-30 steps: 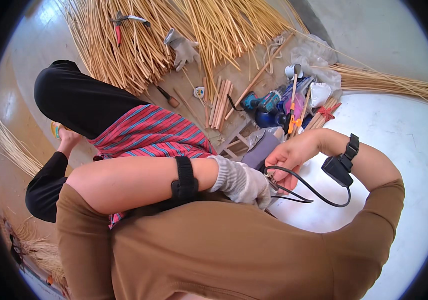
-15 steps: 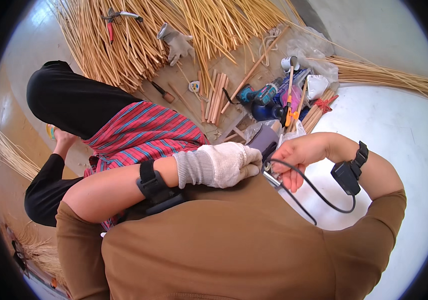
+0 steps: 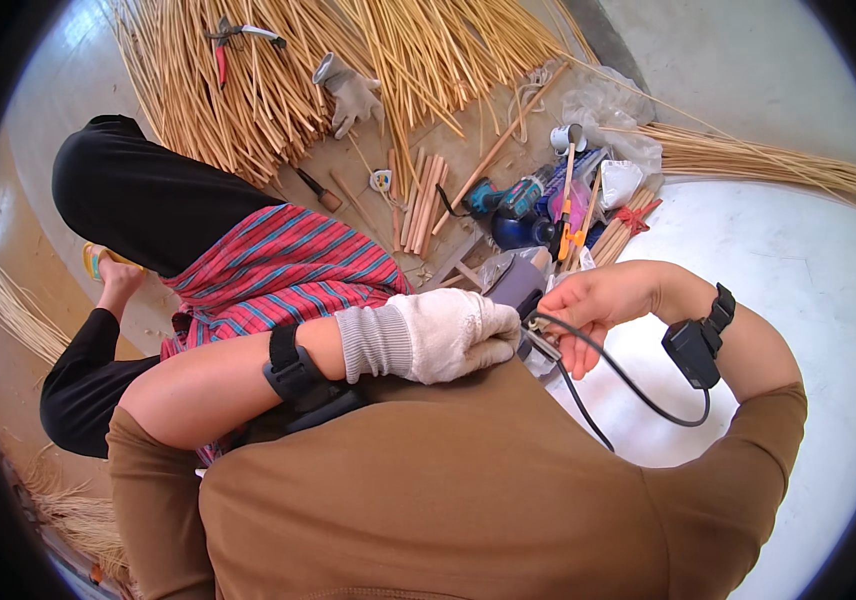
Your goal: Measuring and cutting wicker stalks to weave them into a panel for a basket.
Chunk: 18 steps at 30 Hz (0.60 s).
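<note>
My left hand [image 3: 453,337], in a white knit glove, lies over my lap with its fingers curled at the metal piece; what they hold is hidden. Just right of it my bare right hand [image 3: 588,310] pinches a small metal cable connector [image 3: 546,346] with a black cable [image 3: 653,404] looping from it. The cable runs to a black strapped device [image 3: 690,355] on my right forearm. A grey-purple padded item [image 3: 514,281] lies behind my fingertips. Another black strapped device [image 3: 291,368] is on my left forearm.
Rattan strands [image 3: 233,110] cover the back floor, with pruners [image 3: 223,55] and a spare glove [image 3: 350,100] on them. A drill [image 3: 516,196], wooden rods [image 3: 423,200] and tools pile ahead-right, beside a white surface [image 3: 768,260]. My legs [image 3: 148,200] stretch left.
My gloved left hand has moved left and slightly up, exposing more of the metal connector. My right hand stays pinched on it, shifted slightly right.
</note>
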{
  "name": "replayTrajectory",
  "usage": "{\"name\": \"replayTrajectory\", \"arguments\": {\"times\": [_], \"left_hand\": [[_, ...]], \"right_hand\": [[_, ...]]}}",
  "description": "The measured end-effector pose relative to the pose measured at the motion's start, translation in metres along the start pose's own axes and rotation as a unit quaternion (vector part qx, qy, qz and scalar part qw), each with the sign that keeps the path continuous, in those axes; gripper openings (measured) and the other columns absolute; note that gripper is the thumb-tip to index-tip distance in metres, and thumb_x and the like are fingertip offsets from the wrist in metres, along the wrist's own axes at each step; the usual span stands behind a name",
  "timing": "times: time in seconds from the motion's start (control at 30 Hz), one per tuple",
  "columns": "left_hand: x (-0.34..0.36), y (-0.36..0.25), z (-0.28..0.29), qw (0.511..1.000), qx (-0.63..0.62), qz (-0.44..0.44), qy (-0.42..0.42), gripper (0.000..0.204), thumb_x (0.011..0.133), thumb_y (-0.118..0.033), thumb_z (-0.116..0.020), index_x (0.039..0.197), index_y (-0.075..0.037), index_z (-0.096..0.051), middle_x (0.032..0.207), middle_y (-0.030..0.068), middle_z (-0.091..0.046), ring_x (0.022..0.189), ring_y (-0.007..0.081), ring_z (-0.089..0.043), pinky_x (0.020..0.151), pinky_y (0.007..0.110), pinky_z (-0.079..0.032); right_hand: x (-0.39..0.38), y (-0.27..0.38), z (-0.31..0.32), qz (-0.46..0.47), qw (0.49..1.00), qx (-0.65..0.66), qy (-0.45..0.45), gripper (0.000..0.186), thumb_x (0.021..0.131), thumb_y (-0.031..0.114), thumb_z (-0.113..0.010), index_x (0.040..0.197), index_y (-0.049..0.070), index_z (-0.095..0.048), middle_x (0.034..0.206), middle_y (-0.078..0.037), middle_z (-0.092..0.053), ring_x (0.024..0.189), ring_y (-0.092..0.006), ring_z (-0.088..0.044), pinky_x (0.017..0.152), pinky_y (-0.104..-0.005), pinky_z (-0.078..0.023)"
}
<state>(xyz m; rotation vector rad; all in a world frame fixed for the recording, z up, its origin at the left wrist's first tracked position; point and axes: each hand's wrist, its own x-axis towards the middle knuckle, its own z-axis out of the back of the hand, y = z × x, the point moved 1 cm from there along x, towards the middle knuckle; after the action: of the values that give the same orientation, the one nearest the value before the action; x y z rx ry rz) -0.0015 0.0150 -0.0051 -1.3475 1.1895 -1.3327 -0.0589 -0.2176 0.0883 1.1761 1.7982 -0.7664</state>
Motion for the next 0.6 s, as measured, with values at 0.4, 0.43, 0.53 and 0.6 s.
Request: {"name": "replayTrajectory", "arguments": {"times": [0.4,0.43,0.53,0.6], "left_hand": [[0.004,-0.02,0.006,1.0,0.027,0.005,0.002,0.04,0.087,-0.02,-0.077,0.122,-0.01,-0.061,0.092,0.0137,-0.066,0.087,0.033,-0.067,0.078,0.04,-0.054],[0.006,-0.02,0.005,0.998,0.059,0.01,0.024,0.038,0.088,-0.021,-0.076,0.121,-0.01,-0.061,0.093,0.0143,-0.066,0.088,0.0343,-0.067,0.078,0.041,-0.054],[0.01,-0.018,0.006,0.989,0.133,0.007,0.068,0.031,0.091,-0.027,-0.071,0.117,-0.01,-0.063,0.095,0.0153,-0.064,0.093,0.0368,-0.066,0.08,0.045,-0.054],[0.009,-0.02,0.008,0.989,0.127,0.002,0.077,0.029,0.091,-0.025,-0.07,0.114,-0.01,-0.064,0.095,0.0149,-0.064,0.094,0.0362,-0.066,0.08,0.045,-0.054]], "right_hand": [[0.011,-0.007,-0.019,-0.013,0.997,0.02,0.07,0.043,0.109,0.04,-0.05,0.116,-0.002,-0.057,0.104,-0.022,-0.073,0.094,-0.0255,-0.076,0.082,-0.0337,-0.064],[0.011,-0.006,-0.021,-0.012,0.995,0.02,0.093,0.045,0.108,0.042,-0.051,0.116,-0.002,-0.057,0.105,-0.023,-0.073,0.094,-0.025,-0.076,0.082,-0.0335,-0.064],[0.019,-0.014,-0.023,-0.014,0.997,0.017,0.072,0.049,0.107,0.045,-0.051,0.12,-0.002,-0.057,0.106,-0.023,-0.073,0.093,-0.0243,-0.076,0.082,-0.0332,-0.064],[0.022,-0.019,-0.024,-0.008,0.997,0.023,0.068,0.05,0.107,0.046,-0.051,0.124,-0.001,-0.054,0.109,-0.023,-0.072,0.094,-0.0246,-0.076,0.081,-0.0334,-0.064]]}}
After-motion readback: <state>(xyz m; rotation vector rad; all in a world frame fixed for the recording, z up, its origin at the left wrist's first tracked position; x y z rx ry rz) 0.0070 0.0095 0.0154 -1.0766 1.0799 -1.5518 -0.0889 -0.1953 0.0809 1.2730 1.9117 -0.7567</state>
